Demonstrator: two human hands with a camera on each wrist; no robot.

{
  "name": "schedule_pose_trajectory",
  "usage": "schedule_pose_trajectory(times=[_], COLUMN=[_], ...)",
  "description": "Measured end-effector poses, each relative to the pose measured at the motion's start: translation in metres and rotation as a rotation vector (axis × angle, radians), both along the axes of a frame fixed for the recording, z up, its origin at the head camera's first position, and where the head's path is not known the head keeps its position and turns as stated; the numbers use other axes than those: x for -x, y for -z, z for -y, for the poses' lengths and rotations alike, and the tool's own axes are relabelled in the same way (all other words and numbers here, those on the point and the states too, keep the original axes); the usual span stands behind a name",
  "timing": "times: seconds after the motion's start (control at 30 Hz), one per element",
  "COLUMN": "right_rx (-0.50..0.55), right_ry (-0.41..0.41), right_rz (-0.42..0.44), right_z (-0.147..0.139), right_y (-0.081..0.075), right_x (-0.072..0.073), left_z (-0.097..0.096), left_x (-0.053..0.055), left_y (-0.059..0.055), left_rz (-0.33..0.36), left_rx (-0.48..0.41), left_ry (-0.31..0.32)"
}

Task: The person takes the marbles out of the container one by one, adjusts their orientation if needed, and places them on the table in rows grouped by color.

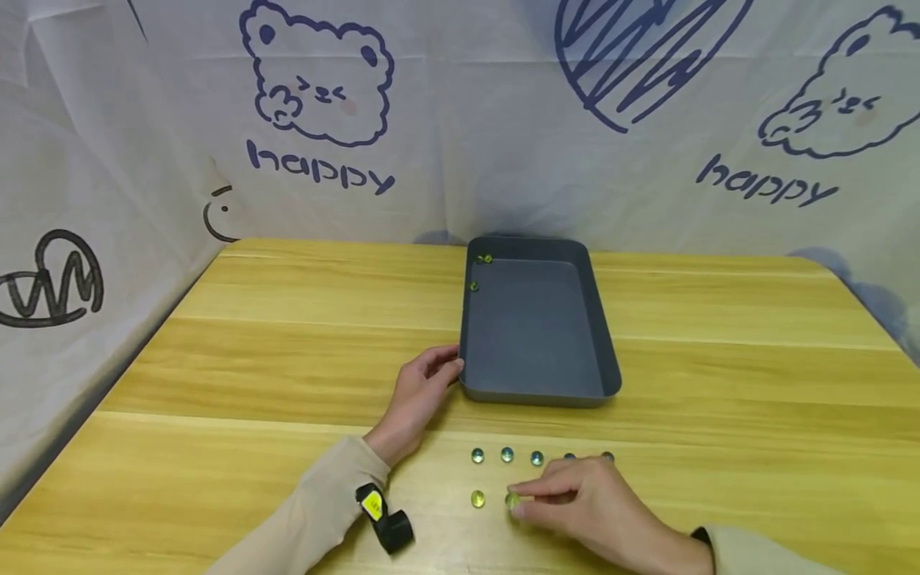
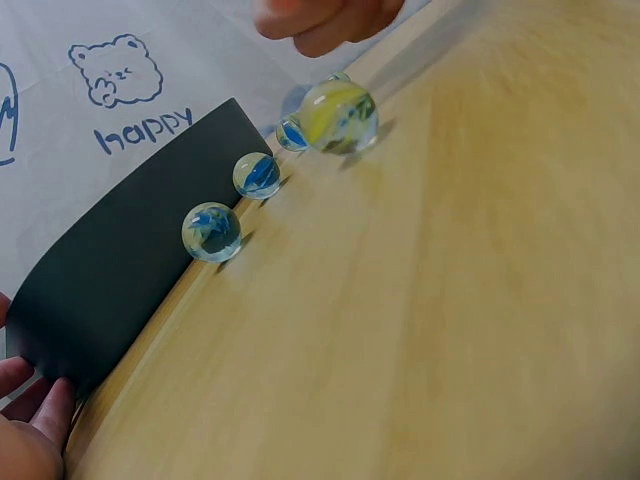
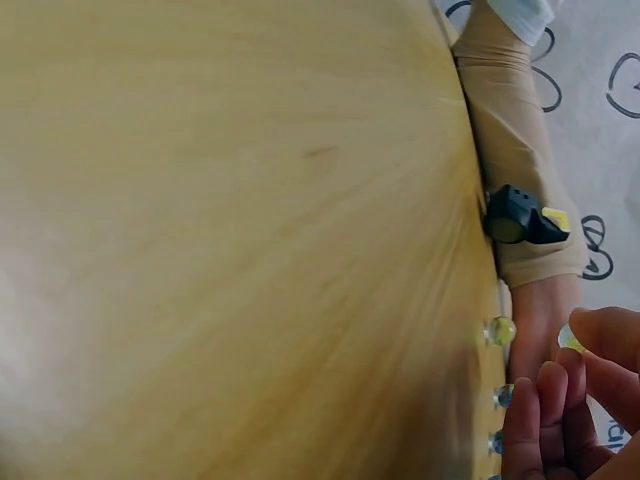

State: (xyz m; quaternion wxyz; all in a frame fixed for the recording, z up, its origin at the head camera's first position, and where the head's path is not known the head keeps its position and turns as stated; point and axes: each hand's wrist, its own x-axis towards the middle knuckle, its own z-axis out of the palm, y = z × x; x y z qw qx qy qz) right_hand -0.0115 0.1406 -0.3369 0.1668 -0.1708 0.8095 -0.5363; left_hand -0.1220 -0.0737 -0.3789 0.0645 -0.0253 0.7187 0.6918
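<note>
My right hand (image 1: 607, 511) pinches a yellow-green glass marble (image 1: 513, 501) between thumb and fingertips, low over the table. Left of it sits another yellow marble (image 1: 477, 499). Behind these runs a row of several blue glass marbles (image 1: 507, 454), the right ones partly covered by the right hand. With its fingertips and thumb, my left hand (image 1: 417, 399) touches the outer wall of a dark grey rectangular tray (image 1: 535, 397) at its near left corner. A few yellow-green marbles (image 1: 488, 259) lie in the tray along its left side, towards the far end.
The wooden table (image 1: 287, 367) carries everything and ends at a pale cloth (image 1: 474, 120) printed with bears and lettering. A black wrist camera (image 1: 394, 529) is strapped on the left sleeve.
</note>
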Motion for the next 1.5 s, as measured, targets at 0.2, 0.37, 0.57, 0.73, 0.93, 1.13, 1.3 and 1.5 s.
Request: schedule_pose_trajectory(times=[0.2, 0.37, 0.57, 0.73, 0.93, 1.13, 1.3, 1.5], right_rx=[-0.019, -0.031, -0.045, -0.058, -0.1, -0.123, -0.152, -0.172], right_ry=[-0.017, -0.026, -0.036, -0.051, -0.064, -0.059, -0.057, -0.043], right_rz=[0.018, 0.029, -0.001, -0.007, -0.007, -0.006, -0.01, -0.034], right_z=[0.001, 0.002, 0.004, 0.006, 0.007, 0.006, 0.006, 0.006], right_y=[0.003, 0.005, 0.009, 0.011, 0.012, 0.013, 0.014, 0.016], right_x=[0.0, 0.002, 0.003, 0.004, 0.005, 0.006, 0.006, 0.005], left_z=[-0.001, -0.001, 0.0, 0.001, 0.001, 0.0, 0.0, -0.001], left_x=[0.001, 0.0, -0.001, -0.001, -0.002, -0.001, -0.001, -0.001], left_y=[-0.002, -0.003, -0.003, -0.003, -0.002, -0.002, -0.002, -0.001], left_rz=[-0.007, -0.011, -0.012, -0.017, -0.019, -0.024, -0.019, -0.025], left_rx=[0.008, 0.004, 0.014, 0.011, 0.007, 0.003, 0.005, -0.005], left_ry=[-0.003, -0.008, -0.013, -0.014, -0.008, -0.005, 0.0, -0.002])
